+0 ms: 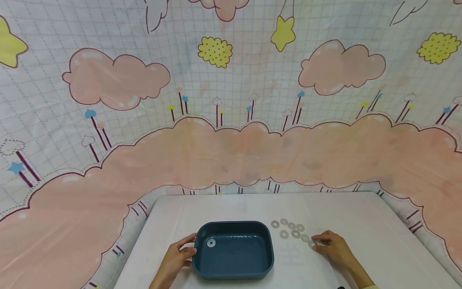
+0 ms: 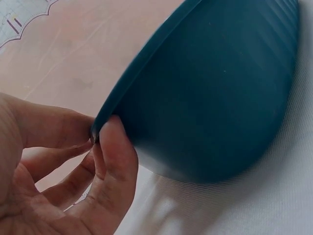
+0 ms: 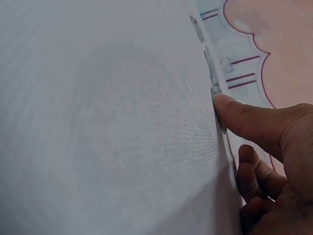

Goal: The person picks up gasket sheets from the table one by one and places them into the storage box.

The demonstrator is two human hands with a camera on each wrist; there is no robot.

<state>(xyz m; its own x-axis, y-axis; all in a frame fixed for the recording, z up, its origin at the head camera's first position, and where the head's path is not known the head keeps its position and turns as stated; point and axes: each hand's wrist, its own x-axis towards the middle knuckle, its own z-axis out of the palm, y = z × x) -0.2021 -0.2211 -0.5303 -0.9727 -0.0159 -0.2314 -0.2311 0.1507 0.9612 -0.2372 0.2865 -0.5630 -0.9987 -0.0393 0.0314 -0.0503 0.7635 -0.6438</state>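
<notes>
A dark blue plastic basin [image 1: 232,277] stands on the white table, with one pale flat washer [image 1: 211,243] lying inside near its left wall. My left hand [image 1: 174,257] holds the basin's left side. The left wrist view shows thumb and finger pinching the rim [image 2: 128,81]. To the right of the basin, my right hand [image 1: 333,249] is low over the table. Its thumb and forefinger touch the nearest washer [image 1: 311,243], at the end of a loose group of washers [image 1: 291,226]. One fingertip presses on that washer in the right wrist view, the other fingers bent behind.
The white tabletop [image 1: 223,206] reaches back to a patterned cloth [image 1: 231,156] with pink clouds and stars, which hangs behind and at both sides. Several washers lie flat between the basin and my right hand. A small dark object [image 1: 341,287] shows at the bottom edge.
</notes>
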